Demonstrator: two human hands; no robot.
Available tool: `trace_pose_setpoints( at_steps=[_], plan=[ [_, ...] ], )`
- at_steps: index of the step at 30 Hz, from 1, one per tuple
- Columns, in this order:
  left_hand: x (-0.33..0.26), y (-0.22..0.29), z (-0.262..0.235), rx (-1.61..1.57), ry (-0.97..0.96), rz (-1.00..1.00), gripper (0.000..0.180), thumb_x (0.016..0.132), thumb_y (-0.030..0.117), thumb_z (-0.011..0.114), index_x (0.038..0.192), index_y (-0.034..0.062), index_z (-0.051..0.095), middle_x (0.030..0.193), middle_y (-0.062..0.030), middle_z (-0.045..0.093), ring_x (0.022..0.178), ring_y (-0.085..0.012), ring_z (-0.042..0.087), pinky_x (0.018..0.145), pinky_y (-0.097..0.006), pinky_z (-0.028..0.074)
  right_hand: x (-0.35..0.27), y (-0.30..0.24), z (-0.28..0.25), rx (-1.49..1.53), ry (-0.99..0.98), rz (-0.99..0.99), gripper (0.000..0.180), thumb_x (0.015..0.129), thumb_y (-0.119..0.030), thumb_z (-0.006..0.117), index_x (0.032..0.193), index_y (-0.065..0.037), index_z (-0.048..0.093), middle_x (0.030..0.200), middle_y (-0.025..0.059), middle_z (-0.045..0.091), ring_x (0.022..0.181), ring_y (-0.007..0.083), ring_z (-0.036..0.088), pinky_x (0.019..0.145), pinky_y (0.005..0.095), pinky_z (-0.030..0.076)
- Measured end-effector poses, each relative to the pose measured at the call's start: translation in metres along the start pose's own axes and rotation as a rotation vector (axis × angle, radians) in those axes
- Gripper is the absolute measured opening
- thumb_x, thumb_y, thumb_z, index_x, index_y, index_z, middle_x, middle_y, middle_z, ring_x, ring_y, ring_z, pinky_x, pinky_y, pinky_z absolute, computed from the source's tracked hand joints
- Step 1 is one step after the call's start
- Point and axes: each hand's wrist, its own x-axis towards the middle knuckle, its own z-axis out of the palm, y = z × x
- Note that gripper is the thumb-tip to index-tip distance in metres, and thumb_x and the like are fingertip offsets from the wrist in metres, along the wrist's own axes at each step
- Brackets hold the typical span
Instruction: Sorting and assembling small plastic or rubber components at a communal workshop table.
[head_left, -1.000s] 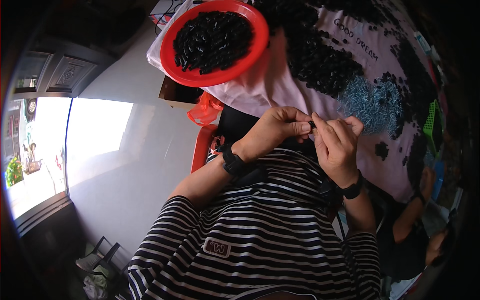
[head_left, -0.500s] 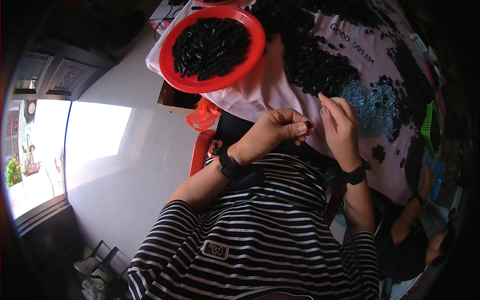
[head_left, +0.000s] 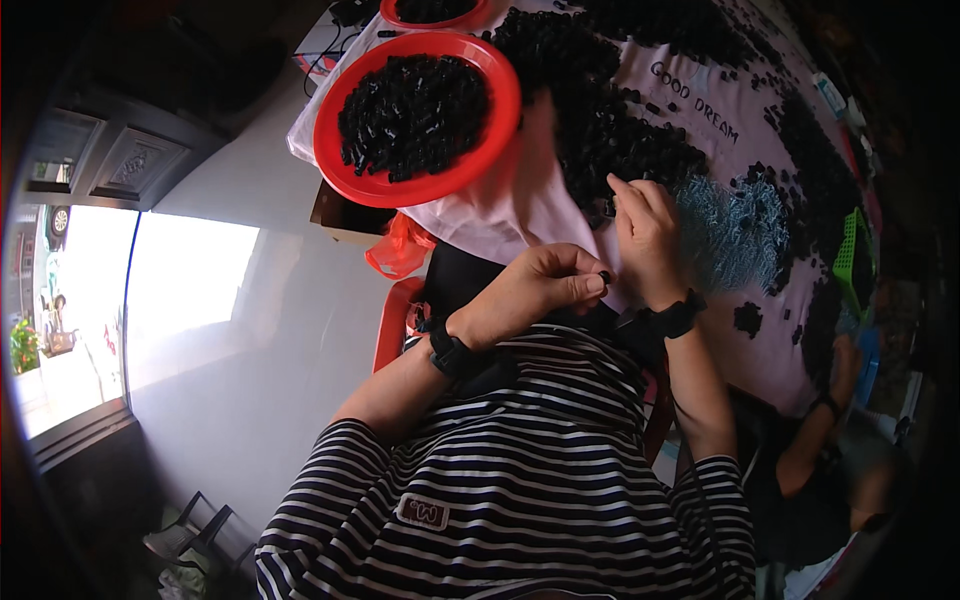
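Head view, hands: the two hands are no longer joined in front of the chest as they were a second ago; they are now apart.
Left hand (head_left: 545, 290): stays near the chest over the counter edge, grip pinched on a small black piece (head_left: 605, 277) between thumb and fingertips.
Right hand (head_left: 648, 230): has moved forward onto the pink cloth (head_left: 520, 200), fingertips touching the edge of the black pile (head_left: 620, 140); whether its grip has closed on a piece I cannot tell.
Change, reading: one piece appears finished with and kept in the left hand, while the right goes for another from the pile. Judgement only.
Red tray (head_left: 505, 105): to the left of the pile, heaped with black pieces, untouched.
Blue heap (head_left: 735, 235): fine blue bits just right of the right hand.
Nearby: another person's forearm (head_left: 815, 440) at lower right, clear of both hands.
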Motion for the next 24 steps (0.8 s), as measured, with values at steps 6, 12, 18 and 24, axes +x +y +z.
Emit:
trace_pose_setpoints(
  at_steps=[6, 12, 18, 24],
  plan=[
    [-0.001, 0.003, 0.003, 0.000, -0.053, -0.038, 0.025, 0.099, 0.019, 0.068, 0.115, -0.0012, 0.067, 0.097, -0.0024, 0.069, 0.087, -0.0087, 0.062, 0.082, -0.024, 0.052, -0.002, 0.008, -0.015, 0.082, -0.006, 0.073, 0.025, 0.089, 0.003, 0.064, 0.112, -0.004, 0.072, 0.093, 0.0080, 0.068, 0.085, 0.0284, 0.064, 0.080, 0.0380, 0.049],
    [-0.002, 0.006, 0.004, 0.026, -0.100, -0.063, 0.022, 0.097, 0.017, 0.071, 0.111, 0.0006, 0.068, 0.096, 0.0005, 0.068, 0.085, -0.0074, 0.061, 0.080, -0.023, 0.051, -0.011, 0.008, -0.016, 0.217, 0.066, 0.323, 0.016, 0.089, -0.003, 0.071, 0.105, -0.005, 0.069, 0.093, 0.0075, 0.069, 0.082, 0.0252, 0.064, 0.078, 0.0367, 0.047],
    [-0.003, 0.005, 0.003, 0.031, -0.107, -0.077, 0.022, 0.096, 0.019, 0.072, 0.110, 0.0020, 0.068, 0.094, 0.0016, 0.067, 0.083, -0.0066, 0.059, 0.079, -0.023, 0.050, -0.012, 0.001, -0.015, -0.145, -0.060, 0.018, 0.018, 0.085, -0.010, 0.074, 0.102, -0.012, 0.067, 0.093, 0.0009, 0.065, 0.089, 0.0216, 0.063, 0.088, 0.0399, 0.039],
    [0.000, 0.003, 0.001, 0.033, -0.112, -0.050, 0.022, 0.097, 0.019, 0.071, 0.110, 0.0007, 0.069, 0.096, 0.0007, 0.069, 0.085, -0.0058, 0.061, 0.079, -0.022, 0.050, -0.013, 0.011, -0.007, -0.135, -0.084, 0.016, 0.019, 0.085, -0.009, 0.073, 0.102, -0.011, 0.063, 0.094, 0.0032, 0.063, 0.094, 0.0250, 0.062, 0.090, 0.0425, 0.038]
  ],
)
